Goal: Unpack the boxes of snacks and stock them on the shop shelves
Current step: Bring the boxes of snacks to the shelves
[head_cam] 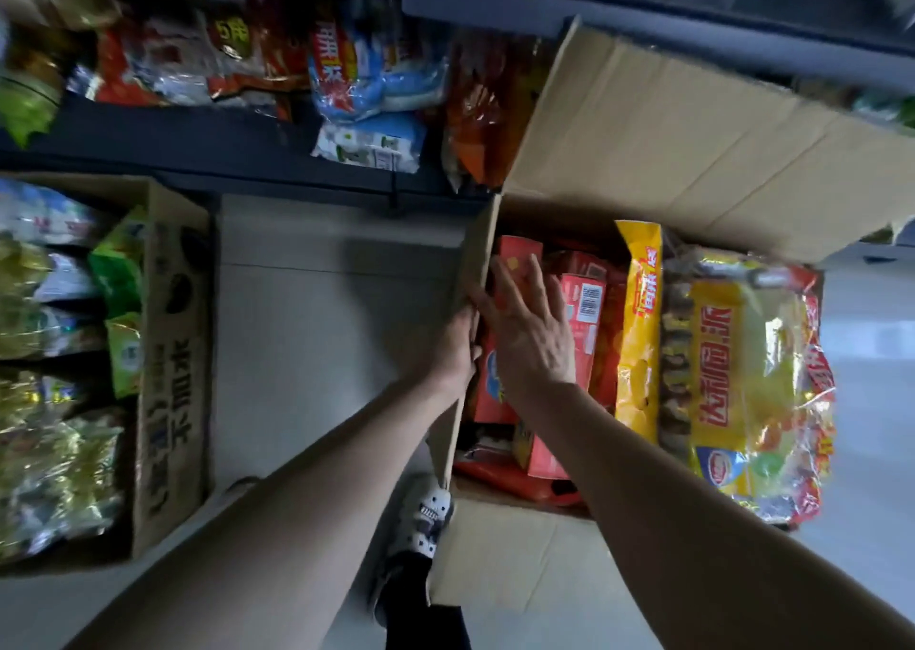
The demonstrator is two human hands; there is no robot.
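Note:
An open cardboard box (668, 119) stands on the floor at the right, full of snacks: red cartons (584, 303), a tall yellow chip bag (641, 322) and a large yellow multipack (742, 367). My left hand (458, 347) grips the box's left wall, its fingers hidden inside. My right hand (532, 332) hovers flat with fingers spread over the red cartons; whether it touches them is unclear. The dark shelf (198, 144) ahead holds several bagged snacks (356, 75).
A second cardboard box (171, 367) full of green and silver snack bags stands at the left. Pale tiled floor (322, 327) lies between the two boxes. My shoe (421, 516) sits beside the right box's near flap.

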